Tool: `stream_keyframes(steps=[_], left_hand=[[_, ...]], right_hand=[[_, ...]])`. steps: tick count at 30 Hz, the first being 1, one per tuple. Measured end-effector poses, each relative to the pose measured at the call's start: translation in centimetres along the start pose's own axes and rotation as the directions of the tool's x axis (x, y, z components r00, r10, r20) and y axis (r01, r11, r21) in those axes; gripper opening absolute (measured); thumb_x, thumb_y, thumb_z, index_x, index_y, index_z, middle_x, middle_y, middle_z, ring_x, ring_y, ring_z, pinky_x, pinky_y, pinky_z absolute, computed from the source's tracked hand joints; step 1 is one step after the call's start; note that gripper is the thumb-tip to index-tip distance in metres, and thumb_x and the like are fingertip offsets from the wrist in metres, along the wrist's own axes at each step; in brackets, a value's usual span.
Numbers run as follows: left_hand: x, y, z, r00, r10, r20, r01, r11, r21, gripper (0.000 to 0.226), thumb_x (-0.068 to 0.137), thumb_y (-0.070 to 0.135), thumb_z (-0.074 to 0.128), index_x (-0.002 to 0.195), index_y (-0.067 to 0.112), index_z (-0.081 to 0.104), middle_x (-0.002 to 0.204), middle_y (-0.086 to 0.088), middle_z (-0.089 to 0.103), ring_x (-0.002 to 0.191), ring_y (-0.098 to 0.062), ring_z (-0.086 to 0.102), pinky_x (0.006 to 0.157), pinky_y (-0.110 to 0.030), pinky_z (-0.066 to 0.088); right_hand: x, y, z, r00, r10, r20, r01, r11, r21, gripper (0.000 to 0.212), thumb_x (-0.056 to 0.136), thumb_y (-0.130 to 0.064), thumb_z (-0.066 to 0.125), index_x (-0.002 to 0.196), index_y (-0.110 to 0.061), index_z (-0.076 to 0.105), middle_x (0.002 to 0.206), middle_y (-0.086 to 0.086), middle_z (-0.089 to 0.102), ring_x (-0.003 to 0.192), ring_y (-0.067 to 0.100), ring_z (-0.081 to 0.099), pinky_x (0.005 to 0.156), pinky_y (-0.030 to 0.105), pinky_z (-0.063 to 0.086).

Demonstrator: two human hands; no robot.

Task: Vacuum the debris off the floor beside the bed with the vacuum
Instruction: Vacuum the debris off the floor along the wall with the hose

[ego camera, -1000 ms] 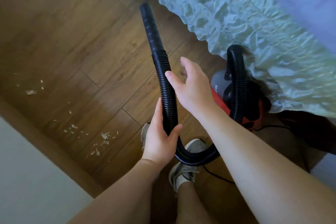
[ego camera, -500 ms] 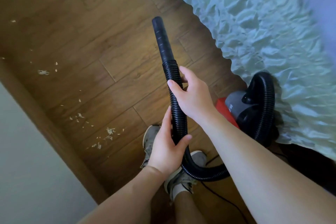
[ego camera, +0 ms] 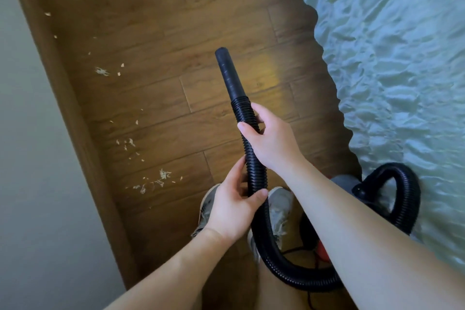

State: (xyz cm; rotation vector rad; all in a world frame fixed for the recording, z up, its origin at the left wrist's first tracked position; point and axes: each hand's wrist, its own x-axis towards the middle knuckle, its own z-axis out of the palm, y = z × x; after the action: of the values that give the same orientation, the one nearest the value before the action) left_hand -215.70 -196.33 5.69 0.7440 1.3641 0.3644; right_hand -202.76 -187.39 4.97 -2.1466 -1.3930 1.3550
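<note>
Both hands on the black ribbed vacuum hose: our right hand wraps it just below the smooth black nozzle, and our left hand clasps it lower down. Pale scattered debris lies along the left edge of the brown wooden plank floor, well apart from the nozzle. The grey-and-red vacuum body sits at the right edge, beside the rumpled pale blue bed cover.

The vacuum body is mostly hidden behind the right forearm, which also covers a stretch of hose; the bed runs off the top and right edges, and the debris is too small to identify.
</note>
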Motion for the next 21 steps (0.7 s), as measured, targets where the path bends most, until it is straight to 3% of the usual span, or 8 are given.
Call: stream_keyframes(steps=[6, 11, 17, 21], left_hand=[[0.6, -0.4, -0.7, 0.996, -0.038, -0.076, 0.03, 0.994, -0.107, 0.072, 0.094, 0.001, 0.066, 0.146, 0.043, 0.04, 0.116, 0.021, 0.066, 0.101, 0.002, 0.068, 0.08, -0.016, 0.055], [0.6, -1.3, -0.4, 0.982, -0.049, -0.183, 0.021, 0.988, -0.153, 0.072, 0.096, 0.004, 0.065, 0.15, 0.042, 0.036, 0.124, 0.023, 0.065, 0.113, 0.008, 0.062, 0.091, -0.016, 0.052], [0.4, -2.9, 0.3, 0.937, -0.072, -0.341, -0.002, 0.977, -0.211, 0.069, 0.096, 0.009, 0.067, 0.152, 0.038, 0.039, 0.123, 0.019, 0.066, 0.108, 0.003, 0.065, 0.095, -0.023, 0.054], [0.1, -4.6, 0.4, 0.914, -0.139, -0.381, 0.023, 0.956, -0.294, 0.069, 0.094, 0.009, 0.069, 0.151, 0.036, 0.041, 0.12, 0.019, 0.066, 0.102, 0.011, 0.064, 0.079, -0.012, 0.053]], right_hand=[[1.9, -0.7, 1.9, 0.992, -0.035, 0.124, 0.04, 0.999, -0.034, 0.063, 0.096, -0.047, 0.058, 0.153, -0.029, 0.038, 0.147, -0.008, 0.052, 0.135, 0.011, 0.047, 0.106, 0.031, 0.041], [2.8, -1.0, 3.4, 0.97, -0.09, 0.227, 0.107, 0.992, -0.066, 0.063, 0.094, -0.046, 0.059, 0.152, -0.03, 0.038, 0.147, -0.008, 0.052, 0.135, 0.012, 0.047, 0.111, 0.041, 0.041], [3.4, -0.7, 5.0, 0.923, -0.1, 0.37, 0.163, 0.976, -0.142, 0.067, 0.095, -0.038, 0.061, 0.155, -0.025, 0.034, 0.153, -0.006, 0.046, 0.141, 0.013, 0.04, 0.115, 0.038, 0.035], [3.4, 0.0, 6.8, 0.868, -0.084, 0.489, 0.214, 0.953, -0.216, 0.07, 0.095, -0.037, 0.061, 0.157, -0.025, 0.028, 0.158, -0.005, 0.039, 0.145, 0.016, 0.036, 0.118, 0.037, 0.031]])
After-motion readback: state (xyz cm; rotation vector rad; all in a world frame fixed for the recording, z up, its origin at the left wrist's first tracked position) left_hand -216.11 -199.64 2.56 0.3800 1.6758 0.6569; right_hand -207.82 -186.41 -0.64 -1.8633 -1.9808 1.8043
